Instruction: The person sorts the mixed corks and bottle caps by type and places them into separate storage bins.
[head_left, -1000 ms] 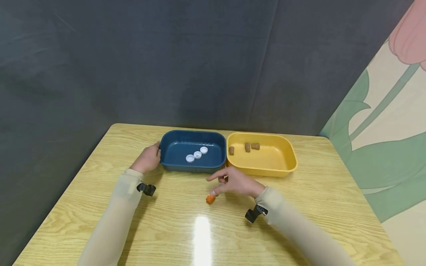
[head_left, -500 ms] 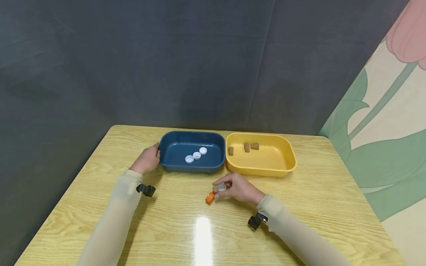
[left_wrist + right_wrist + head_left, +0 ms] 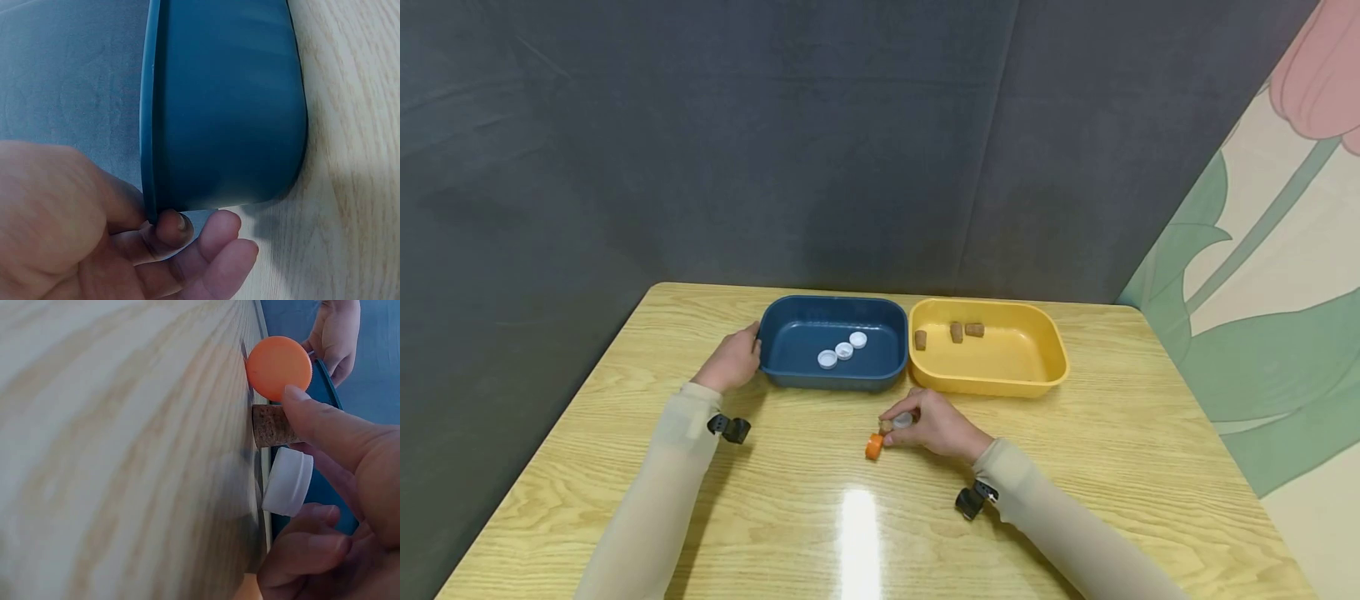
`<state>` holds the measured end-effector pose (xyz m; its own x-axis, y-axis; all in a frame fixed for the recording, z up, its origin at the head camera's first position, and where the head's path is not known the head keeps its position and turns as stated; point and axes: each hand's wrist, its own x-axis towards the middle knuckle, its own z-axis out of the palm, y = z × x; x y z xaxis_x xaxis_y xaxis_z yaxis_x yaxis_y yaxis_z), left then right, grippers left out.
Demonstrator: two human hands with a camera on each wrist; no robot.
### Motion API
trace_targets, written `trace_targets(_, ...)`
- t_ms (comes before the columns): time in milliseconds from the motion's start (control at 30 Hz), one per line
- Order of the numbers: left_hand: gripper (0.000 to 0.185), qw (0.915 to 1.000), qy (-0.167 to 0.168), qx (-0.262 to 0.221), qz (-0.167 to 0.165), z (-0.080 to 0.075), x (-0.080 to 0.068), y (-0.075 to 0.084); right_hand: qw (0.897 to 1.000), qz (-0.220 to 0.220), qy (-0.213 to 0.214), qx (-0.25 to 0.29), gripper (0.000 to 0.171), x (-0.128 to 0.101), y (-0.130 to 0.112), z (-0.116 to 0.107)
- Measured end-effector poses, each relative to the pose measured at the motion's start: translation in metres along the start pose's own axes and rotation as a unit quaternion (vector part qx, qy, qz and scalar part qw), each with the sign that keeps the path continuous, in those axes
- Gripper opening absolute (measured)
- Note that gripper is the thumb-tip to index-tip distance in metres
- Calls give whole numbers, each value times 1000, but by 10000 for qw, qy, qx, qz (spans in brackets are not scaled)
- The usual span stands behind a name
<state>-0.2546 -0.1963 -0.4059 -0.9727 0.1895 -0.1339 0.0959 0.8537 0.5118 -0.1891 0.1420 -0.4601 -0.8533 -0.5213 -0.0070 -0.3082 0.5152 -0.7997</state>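
Note:
My left hand (image 3: 730, 358) grips the left end of the blue bin (image 3: 231, 106), thumb and finger at its rim in the left wrist view. My right hand (image 3: 940, 425) is low over the table, in front of the two bins. Its thumb and forefinger pinch a small cork (image 3: 272, 426). An orange bottle cap (image 3: 279, 367) stands on edge beside the cork, close against the thumb tip. On the cork's other side a white bottle cap (image 3: 289, 482) leans tilted, near the curled fingers. The forefinger is partly hidden behind the cork.
Several white caps (image 3: 844, 351) lie in a slanting row inside the blue bin. Beside it stands a yellow bin (image 3: 1000, 387) with brown corks (image 3: 957, 332) in it. Both bins are near the back edge of the wooden table (image 3: 790, 517), before a dark curtain (image 3: 775, 150).
The right thumb and forefinger, spread apart a second ago, have come together round the cork. The white cap now shows beside them. My left hand has kept its place on the blue bin.

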Motion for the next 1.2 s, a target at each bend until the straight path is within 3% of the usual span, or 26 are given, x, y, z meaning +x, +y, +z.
trace_targets(467,53,10000,-35,-53,-25,1,-2,0,9997,-204,77,68,26,-2,-2,-4)
trace_targets(833,53,9999,-84,-78,-96,0,-2,2,9995,161,119,257,29,-10,-14,-21)
trace_targets(1200,52,10000,-23,64,-28,-1,-1,1,9963,32,701,489,27,-14,-22,-51)
